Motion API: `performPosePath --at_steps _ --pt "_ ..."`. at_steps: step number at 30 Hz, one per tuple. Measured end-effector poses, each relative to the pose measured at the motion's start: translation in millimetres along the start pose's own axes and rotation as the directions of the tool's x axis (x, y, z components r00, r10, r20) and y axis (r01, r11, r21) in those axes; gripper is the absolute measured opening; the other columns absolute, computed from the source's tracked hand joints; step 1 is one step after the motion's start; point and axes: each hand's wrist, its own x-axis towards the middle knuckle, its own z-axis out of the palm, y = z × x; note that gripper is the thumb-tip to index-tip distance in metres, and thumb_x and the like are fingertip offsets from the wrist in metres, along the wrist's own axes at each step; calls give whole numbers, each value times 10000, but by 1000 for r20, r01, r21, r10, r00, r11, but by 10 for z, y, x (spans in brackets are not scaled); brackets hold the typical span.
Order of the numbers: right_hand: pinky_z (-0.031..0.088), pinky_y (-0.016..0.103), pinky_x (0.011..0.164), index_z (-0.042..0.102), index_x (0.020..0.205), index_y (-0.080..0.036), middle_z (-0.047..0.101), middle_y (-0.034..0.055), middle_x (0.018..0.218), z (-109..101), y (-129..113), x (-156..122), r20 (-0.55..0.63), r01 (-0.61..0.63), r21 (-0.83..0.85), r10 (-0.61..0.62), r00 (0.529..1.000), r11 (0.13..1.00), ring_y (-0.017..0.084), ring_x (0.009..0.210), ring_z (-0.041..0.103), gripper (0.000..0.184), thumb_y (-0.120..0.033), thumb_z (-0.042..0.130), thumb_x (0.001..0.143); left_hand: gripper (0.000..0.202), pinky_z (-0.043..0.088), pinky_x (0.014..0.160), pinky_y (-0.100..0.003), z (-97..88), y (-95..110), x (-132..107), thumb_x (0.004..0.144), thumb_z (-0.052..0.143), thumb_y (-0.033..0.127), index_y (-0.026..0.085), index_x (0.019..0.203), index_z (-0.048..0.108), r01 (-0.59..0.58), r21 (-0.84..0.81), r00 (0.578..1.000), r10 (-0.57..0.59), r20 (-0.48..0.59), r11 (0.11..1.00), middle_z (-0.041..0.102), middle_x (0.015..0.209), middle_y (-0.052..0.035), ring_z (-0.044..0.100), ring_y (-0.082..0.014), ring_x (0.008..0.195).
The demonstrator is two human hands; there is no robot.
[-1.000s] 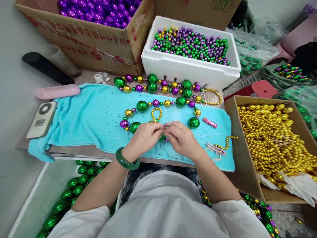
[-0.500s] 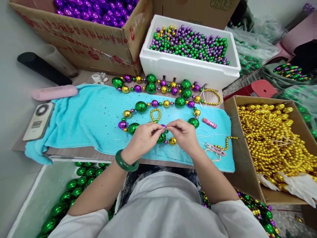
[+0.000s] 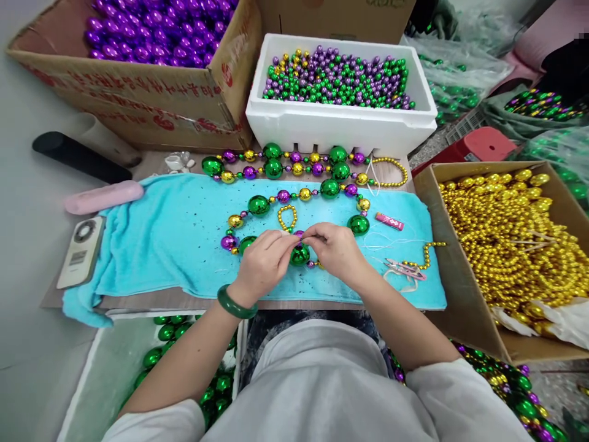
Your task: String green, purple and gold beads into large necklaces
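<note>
My left hand [image 3: 263, 264] and my right hand [image 3: 338, 250] meet over a turquoise towel [image 3: 175, 233], fingers pinched together on the near end of a bead necklace [image 3: 329, 188] of green, purple and gold balls. A green ball [image 3: 300, 254] of that strand shows between the two hands. The necklace loops away from me across the towel, with a small gold bead ring [image 3: 288, 217] inside the loop. A green bangle [image 3: 235, 303] sits on my left wrist.
A second bead strand [image 3: 276, 161] lies behind the towel. Behind it stand a white foam box of small mixed beads [image 3: 340, 126] and a cardboard box of purple beads [image 3: 138, 104]. A box of gold beads [image 3: 515, 239] is at right. Snips [image 3: 405, 270], a pink lighter [image 3: 389, 221] and a remote [image 3: 79, 252] lie nearby.
The view has tilted and shifted a little. Both hands stay pinched on the necklace's end, with small finger movements; the gold bead by my right hand is now hidden.
</note>
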Motion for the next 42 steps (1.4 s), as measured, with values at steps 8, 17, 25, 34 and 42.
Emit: performPosePath --at_steps 8,17,25,34,42 --pt "350 228 499 632 708 -164 547 -35 562 -134 -13 102 377 -338 497 152 914 799 89 509 458 64 -202 636 758 234 528 766 -288 53 -169 6 901 543 140 193 1091 669 -52 -20 998 52 -21 998 680 881 -58 634 -170 846" --pt "341 226 475 626 715 -158 570 -19 602 -24 86 108 394 -427 658 199 897 620 83 506 458 196 -318 724 662 147 528 708 -244 122 -46 -24 883 581 201 209 938 718 88 -199 986 -113 -122 976 733 848 -33 672 -132 761" --pt "465 330 750 687 999 -176 640 77 834 54 73 -81 -71 330 -126 -341 938 935 193 797 564 235 -153 474 903 211 415 384 -178 34 75 202 800 647 373 162 794 657 705 -610 636 -702 320 361 556 494 41 504 -83 412" --pt "463 370 772 673 1092 -151 623 105 849 173 110 -72 -20 409 -359 -445 895 839 229 815 524 303 -142 408 945 339 398 346 -168 -46 87 295 696 731 456 154 813 633 746 -657 504 -742 443 115 558 467 41 479 -78 375" --pt "449 338 748 694 1054 -120 648 101 805 328 95 -77 -114 430 -493 -546 830 757 214 758 526 282 -184 431 976 335 384 341 -178 -73 82 275 710 716 455 158 802 591 723 -689 500 -730 467 54 562 467 50 483 -81 334"
